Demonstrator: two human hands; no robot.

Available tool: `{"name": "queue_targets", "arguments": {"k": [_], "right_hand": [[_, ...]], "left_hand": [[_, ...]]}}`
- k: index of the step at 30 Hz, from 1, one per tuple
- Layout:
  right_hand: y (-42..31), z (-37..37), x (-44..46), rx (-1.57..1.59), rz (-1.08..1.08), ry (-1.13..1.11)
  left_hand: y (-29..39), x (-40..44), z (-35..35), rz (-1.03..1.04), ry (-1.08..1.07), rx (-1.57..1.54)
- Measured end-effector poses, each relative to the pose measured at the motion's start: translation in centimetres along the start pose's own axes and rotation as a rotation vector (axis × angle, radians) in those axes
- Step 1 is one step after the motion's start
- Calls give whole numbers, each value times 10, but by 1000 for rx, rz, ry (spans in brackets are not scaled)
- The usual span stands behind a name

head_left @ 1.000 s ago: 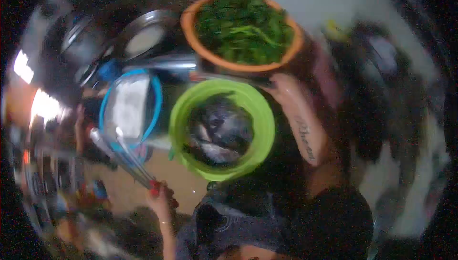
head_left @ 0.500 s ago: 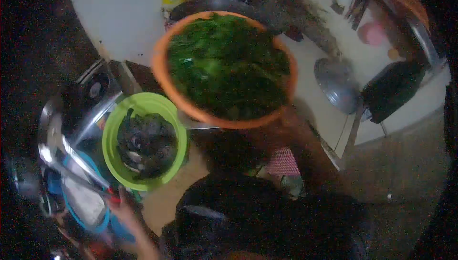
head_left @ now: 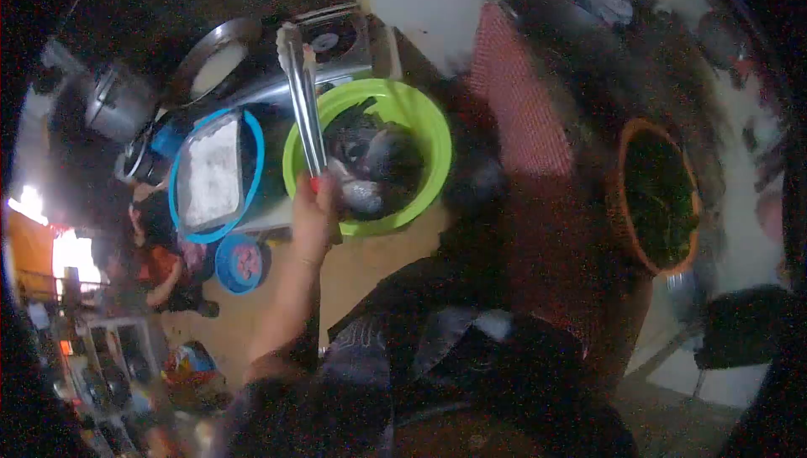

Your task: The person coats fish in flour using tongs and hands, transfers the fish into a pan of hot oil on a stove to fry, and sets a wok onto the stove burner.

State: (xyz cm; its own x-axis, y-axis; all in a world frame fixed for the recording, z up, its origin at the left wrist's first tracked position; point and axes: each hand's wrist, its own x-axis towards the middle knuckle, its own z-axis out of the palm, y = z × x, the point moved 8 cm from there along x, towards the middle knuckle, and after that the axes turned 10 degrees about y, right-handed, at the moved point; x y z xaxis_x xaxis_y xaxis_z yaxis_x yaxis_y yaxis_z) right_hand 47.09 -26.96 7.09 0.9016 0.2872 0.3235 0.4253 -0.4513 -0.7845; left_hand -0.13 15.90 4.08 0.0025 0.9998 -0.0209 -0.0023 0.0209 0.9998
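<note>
My left hand [head_left: 315, 210] is closed around the red-tipped end of metal tongs [head_left: 304, 105]. The tongs point up and away, passing in front of the left rim of a lime-green basin [head_left: 437, 155]. Dark, shiny pieces that look like fish [head_left: 378, 160] lie in that basin. At the right, an orange basin [head_left: 626, 193] of leafy greens [head_left: 660, 197] appears tilted in the view. I cannot make out my right hand; the area around the orange basin is dark and blurred.
A blue basin [head_left: 256, 164] with a white tray-like block [head_left: 214, 172] stands left of the green one. Nearby are a small blue bowl [head_left: 220, 269] of pink pieces, a stove [head_left: 336, 46], a pot [head_left: 118, 109] and red checked cloth [head_left: 521, 105]. Another person [head_left: 160, 269] is at far left.
The view has swung left. The orange basin has gone from the centre to the right side. My left hand, with the tongs, has come up in front of the green basin.
</note>
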Motion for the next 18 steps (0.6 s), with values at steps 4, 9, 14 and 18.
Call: {"name": "queue_targets", "arguments": {"k": [4,9,14,18], "right_hand": [[19,-5,7,-165,-65,-18],[9,17,14,-303,-208,-77],[-41,84,0,-351,-470,-235],[-90,171,-39,-283,-682,-485]], "left_hand": [[-7,2,-44,-125,112,150],[-26,-14,-91,-135,250,295],[-70,-35,-120,-283,282,152],[-95,-50,-125,-346,295,151]]}}
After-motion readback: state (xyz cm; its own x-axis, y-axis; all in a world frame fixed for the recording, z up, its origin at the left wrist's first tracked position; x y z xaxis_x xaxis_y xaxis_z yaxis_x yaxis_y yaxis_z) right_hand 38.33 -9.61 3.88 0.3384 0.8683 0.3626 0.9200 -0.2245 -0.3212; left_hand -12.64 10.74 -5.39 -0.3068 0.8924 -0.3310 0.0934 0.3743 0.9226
